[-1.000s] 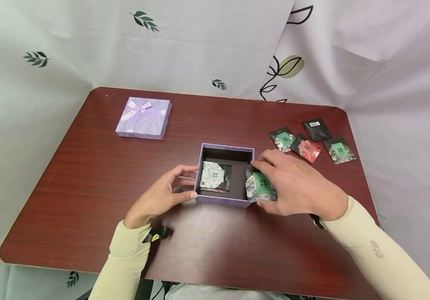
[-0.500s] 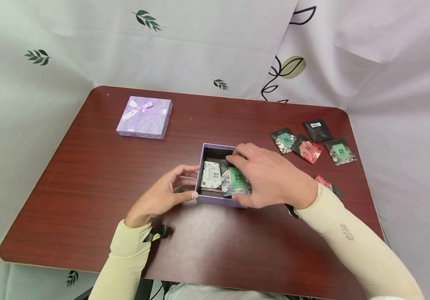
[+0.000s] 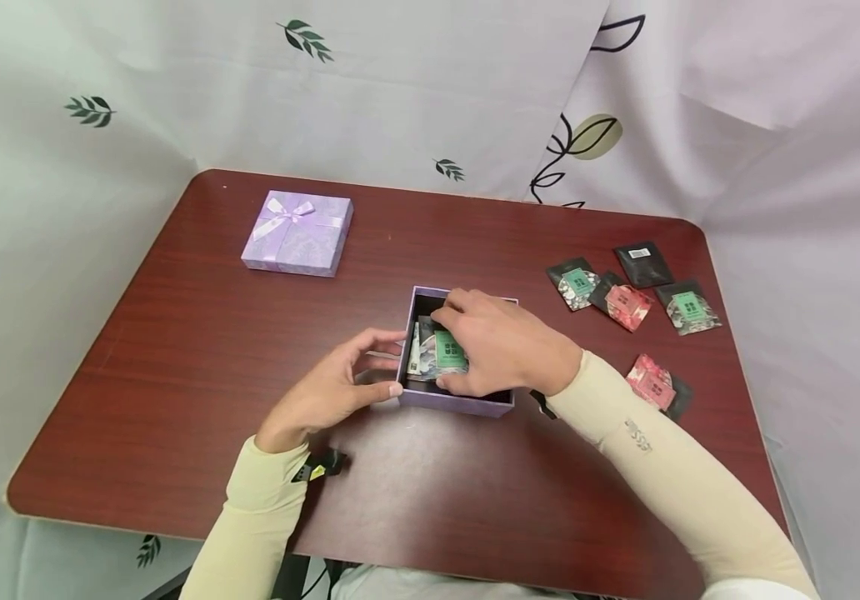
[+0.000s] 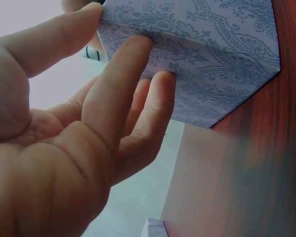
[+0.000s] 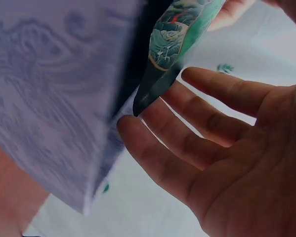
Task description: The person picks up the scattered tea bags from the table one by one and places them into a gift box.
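Observation:
A lilac patterned box base (image 3: 456, 402) stands lidless before me. My left hand (image 3: 336, 379) rests against its left side, fingertips on the wall and thumb at the front corner; the left wrist view shows the patterned wall (image 4: 227, 54) close up. My right hand (image 3: 508, 340) reaches into the box and holds a black sachet with a green label (image 3: 448, 350) by its edges, thumb at the front and fingers at the back. In the right wrist view the sachet's (image 5: 170, 42) landscape print shows at the box opening. A pale sachet (image 3: 414, 354) shows beneath, mostly covered.
The lilac lid (image 3: 298, 233) with a ribbon bow lies at the back left. At the right are several sachets, including a red-labelled one (image 3: 627, 305) and a plain black one (image 3: 643, 263). Another red-labelled sachet (image 3: 652, 383) lies nearer, partly over a dark one.
My right hand has carried the green-labelled sachet left, from the box's right wall to over the pale sachet inside. My left hand has stayed at the box's left side.

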Demonstrator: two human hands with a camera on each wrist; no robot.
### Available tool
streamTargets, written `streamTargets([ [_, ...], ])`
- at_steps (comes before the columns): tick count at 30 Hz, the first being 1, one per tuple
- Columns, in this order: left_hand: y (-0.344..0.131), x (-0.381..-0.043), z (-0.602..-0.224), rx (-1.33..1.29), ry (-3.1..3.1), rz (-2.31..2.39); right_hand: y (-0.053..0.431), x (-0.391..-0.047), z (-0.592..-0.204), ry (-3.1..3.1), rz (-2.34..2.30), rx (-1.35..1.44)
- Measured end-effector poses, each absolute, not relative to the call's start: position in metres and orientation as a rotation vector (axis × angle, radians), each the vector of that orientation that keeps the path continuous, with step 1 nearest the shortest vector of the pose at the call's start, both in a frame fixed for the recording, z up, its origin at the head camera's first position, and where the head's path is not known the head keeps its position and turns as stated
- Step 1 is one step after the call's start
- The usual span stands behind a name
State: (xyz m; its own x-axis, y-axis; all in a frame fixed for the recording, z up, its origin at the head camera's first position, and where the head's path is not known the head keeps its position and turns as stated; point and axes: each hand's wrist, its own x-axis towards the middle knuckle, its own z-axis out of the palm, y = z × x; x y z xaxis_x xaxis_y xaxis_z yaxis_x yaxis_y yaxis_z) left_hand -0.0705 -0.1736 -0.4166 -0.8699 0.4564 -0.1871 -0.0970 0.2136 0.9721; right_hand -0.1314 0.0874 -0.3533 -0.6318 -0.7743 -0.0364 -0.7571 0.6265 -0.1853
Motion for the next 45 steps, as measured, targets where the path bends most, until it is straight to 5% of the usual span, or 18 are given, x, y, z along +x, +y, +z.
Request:
streamTargets([
  [45, -0.174, -0.071, -0.416, 0.347, 2.05, 1.681, 0.061, -0.143, -0.414, 2.72, -0.062, -1.183],
])
